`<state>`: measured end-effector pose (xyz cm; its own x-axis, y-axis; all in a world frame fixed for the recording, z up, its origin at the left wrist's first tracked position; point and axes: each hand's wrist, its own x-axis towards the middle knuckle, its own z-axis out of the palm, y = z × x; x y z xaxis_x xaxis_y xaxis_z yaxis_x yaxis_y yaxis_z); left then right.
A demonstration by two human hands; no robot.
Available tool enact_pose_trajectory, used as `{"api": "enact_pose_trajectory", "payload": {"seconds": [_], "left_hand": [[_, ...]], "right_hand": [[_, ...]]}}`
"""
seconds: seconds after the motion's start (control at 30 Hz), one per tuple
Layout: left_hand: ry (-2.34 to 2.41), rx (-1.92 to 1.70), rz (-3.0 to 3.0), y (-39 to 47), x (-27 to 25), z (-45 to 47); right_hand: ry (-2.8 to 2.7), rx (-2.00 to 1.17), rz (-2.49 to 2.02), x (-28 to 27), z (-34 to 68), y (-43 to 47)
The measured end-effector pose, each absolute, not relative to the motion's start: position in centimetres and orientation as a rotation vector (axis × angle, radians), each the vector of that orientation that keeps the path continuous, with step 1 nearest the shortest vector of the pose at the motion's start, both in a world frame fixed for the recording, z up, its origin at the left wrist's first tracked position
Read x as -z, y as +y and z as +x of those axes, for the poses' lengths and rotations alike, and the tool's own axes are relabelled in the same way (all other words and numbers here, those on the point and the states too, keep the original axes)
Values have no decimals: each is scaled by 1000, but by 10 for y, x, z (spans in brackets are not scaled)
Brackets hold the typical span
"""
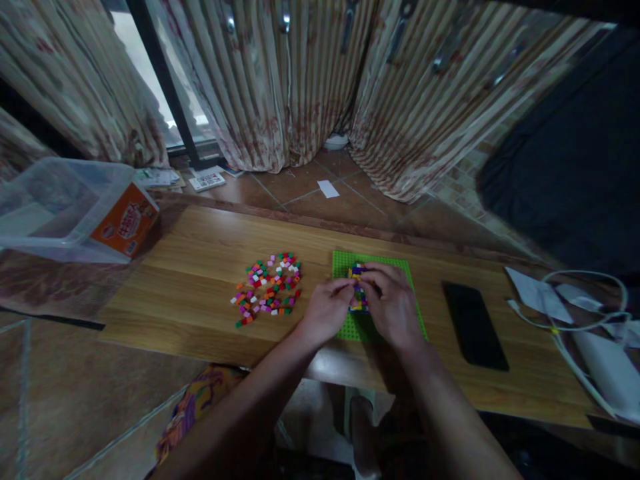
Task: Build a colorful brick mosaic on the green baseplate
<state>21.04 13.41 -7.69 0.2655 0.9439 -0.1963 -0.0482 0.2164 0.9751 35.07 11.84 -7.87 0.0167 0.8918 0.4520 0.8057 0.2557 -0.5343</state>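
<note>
A green studded baseplate lies on the wooden table, with a small cluster of multicoloured toy bricks built up on it. My left hand reaches over the plate's left edge, thumb and fingers pinched together beside the bricks. Over the plate's right half, my right hand curls its fingers at the cluster, the fingertips close to those of my left hand. Whatever is between the fingertips is too small and too hidden to make out. Many loose small bricks in mixed colours are scattered left of the plate.
A black phone lies right of the baseplate. Beyond it are a white cable, papers and a white box-like object. At far left stands a clear plastic bin with an orange label. Curtains hang behind the table.
</note>
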Motion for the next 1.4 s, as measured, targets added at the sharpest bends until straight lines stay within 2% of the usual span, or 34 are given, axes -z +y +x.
{"api": "enact_pose_trajectory", "payload": {"seconds": [0.13,0.47,0.6,1.13,1.27,1.4], "left_hand": [[1072,-898,1189,136,79,210],[1072,-893,905,133,75,213],[1073,-888,904,134,76,213],[1082,-887,1012,134,79,213],[1021,-880,812,134,78,211],[848,-902,347,139,67,203]], "right_hand": [[-1809,-147,-1548,82,350,119],[-1615,-219,-1537,79,354,119],[-1529,-148,-1624,83,359,122],[-1599,-111,-1775,98,354,128],[-1609,-141,-1805,98,354,129],[-1583,-125,-1712,89,354,126]]}}
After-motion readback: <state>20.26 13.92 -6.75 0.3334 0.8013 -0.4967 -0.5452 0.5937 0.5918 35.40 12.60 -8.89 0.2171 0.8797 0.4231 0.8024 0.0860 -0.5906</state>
